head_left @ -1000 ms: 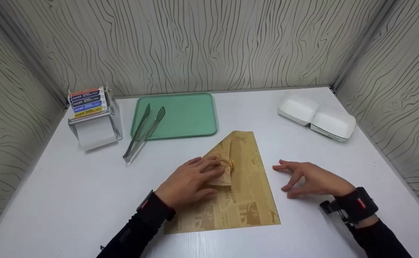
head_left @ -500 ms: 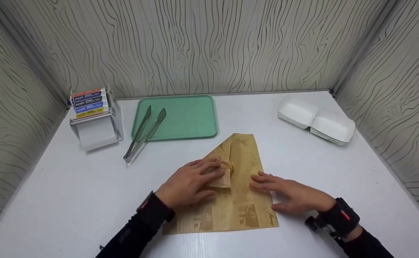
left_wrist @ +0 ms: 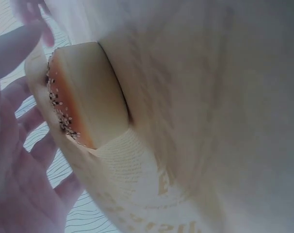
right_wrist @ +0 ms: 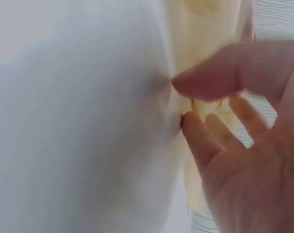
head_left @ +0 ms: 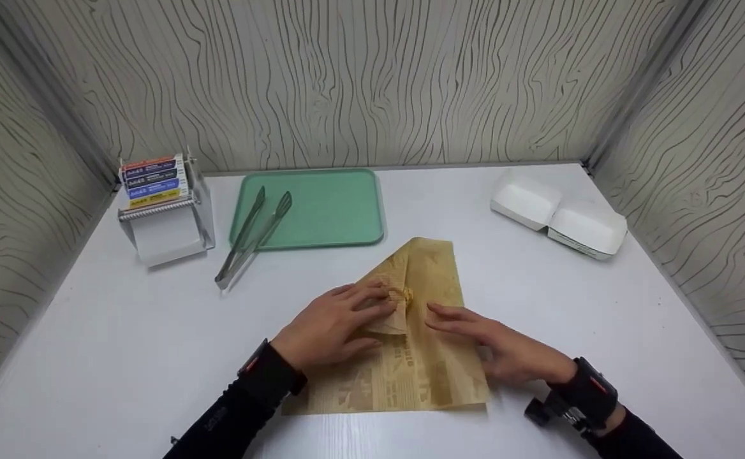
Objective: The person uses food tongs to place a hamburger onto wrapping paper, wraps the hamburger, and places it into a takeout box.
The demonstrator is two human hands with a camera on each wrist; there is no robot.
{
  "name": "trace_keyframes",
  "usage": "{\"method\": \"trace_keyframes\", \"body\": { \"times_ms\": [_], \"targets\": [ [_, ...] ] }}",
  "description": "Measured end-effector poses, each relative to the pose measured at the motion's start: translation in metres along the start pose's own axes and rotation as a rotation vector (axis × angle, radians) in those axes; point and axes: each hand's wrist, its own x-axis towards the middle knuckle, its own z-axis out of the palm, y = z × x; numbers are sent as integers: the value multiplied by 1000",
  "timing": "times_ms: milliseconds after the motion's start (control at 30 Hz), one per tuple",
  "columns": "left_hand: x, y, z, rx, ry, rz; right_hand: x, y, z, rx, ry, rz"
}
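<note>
A brown printed wrapping paper (head_left: pixel 436 274) lies on the white table, its left side folded over into a flap. My left hand (head_left: pixel 340 325) rests on this flap with fingers fairly straight. Under the paper, a bun (left_wrist: pixel 91 94) with sesame seeds on its crust shows in the left wrist view, beside the left fingers (left_wrist: pixel 38 121). In the head view only a yellowish bit of filling peeks out at the flap's edge. My right hand (head_left: pixel 506 347) reaches over the paper's right edge, fingers extended. A gap shows between its thumb (right_wrist: pixel 210 77) and index finger in the right wrist view.
A green tray (head_left: pixel 328 217) stands at the back, with metal tongs (head_left: pixel 251 245) lying partly on it. At the back left is a holder (head_left: pixel 162 210) with several coloured labels. An open white clamshell box (head_left: pixel 557 213) sits at the back right.
My right hand has moved left from the bare table onto the paper's right side, and the paper's right edge now lifts slightly. The left hand stays on the flap.
</note>
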Motion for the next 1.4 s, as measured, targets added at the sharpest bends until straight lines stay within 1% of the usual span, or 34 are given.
{"method": "trace_keyframes", "body": {
  "times_ms": [100,167,233,300,367,433,467,533,667,733,800,867,933,1033,1100,1167,1300,1400],
  "targets": [
    [0,0,0,0,-9,-8,3,1,0,77,42,-56],
    [0,0,0,3,-7,-6,4,1,-3,84,77,-113],
    [0,0,0,4,-2,-2,5,-1,-8,35,123,-187],
    [0,0,0,0,4,-1,7,-5,-16,-47,152,-230],
    [0,0,0,0,7,-2,10,-10,-24,-102,158,-237],
    [-1,0,0,4,9,-5,15,-15,-31,-131,149,-223],
    [-1,-1,-1,6,9,-6,20,-18,-33,-136,142,-212],
    [-2,-1,-1,6,6,-6,31,-24,-37,-136,145,-224],
    [-2,-1,-2,-6,-2,2,62,-35,-41,-91,178,-301],
    [-1,-1,-3,-3,-9,6,78,-38,-41,-65,200,-316],
    [0,-1,-3,15,-16,11,91,-40,-41,-45,226,-289],
    [0,-1,-3,39,-28,11,103,-40,-39,-34,252,-221],
    [-1,-1,-3,68,-32,8,115,-39,-38,-20,268,-133],
    [-2,0,-3,95,-45,-6,133,-36,-36,25,271,-37],
    [-2,1,-2,102,-44,-10,141,-34,-35,54,264,-4],
    [-3,1,-2,97,-38,-7,146,-32,-34,66,257,11],
    [-2,2,0,93,-3,11,156,-28,-30,21,265,33],
    [-2,0,-1,94,0,17,167,-23,-26,-26,280,79]
  ]
}}
